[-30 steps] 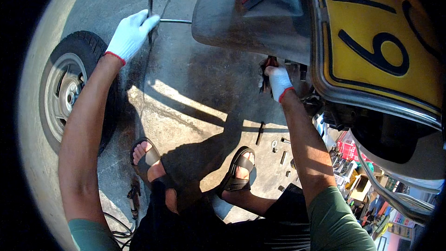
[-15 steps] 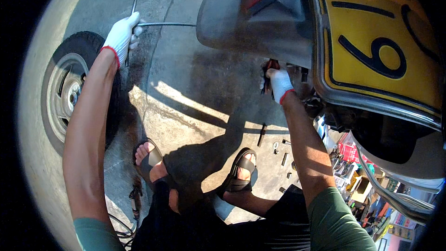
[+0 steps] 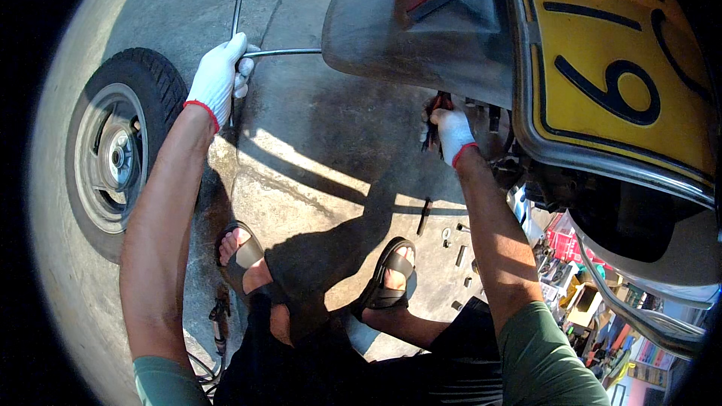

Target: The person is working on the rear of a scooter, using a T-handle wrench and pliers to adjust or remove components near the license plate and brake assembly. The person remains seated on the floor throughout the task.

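Note:
My left hand (image 3: 218, 75), in a white knit glove with a red cuff, is closed round the crossbar of a T-handle wrench (image 3: 286, 52). The wrench's long shaft runs right and passes out of sight behind the dark rear mudguard (image 3: 414, 45) of a motorbike. Under the mudguard's lower edge, my right hand (image 3: 453, 134), gloved the same way, grips a dark reddish-brown thing (image 3: 435, 116). Its kind cannot be made out in the shade. The mudguard hides the wrench's far end.
A loose wheel with tyre (image 3: 167, 94) stands at the left. The yellow number plate (image 3: 545, 79) juts out at upper right. Several sockets and a dark bar (image 3: 424, 216) lie on the concrete between my feet and right arm. An air tool (image 3: 219, 319) with a hose lies lower left.
My left hand has swung right and slightly down with the wrench's crossbar, nearer the mudguard. My right hand stays almost where it was.

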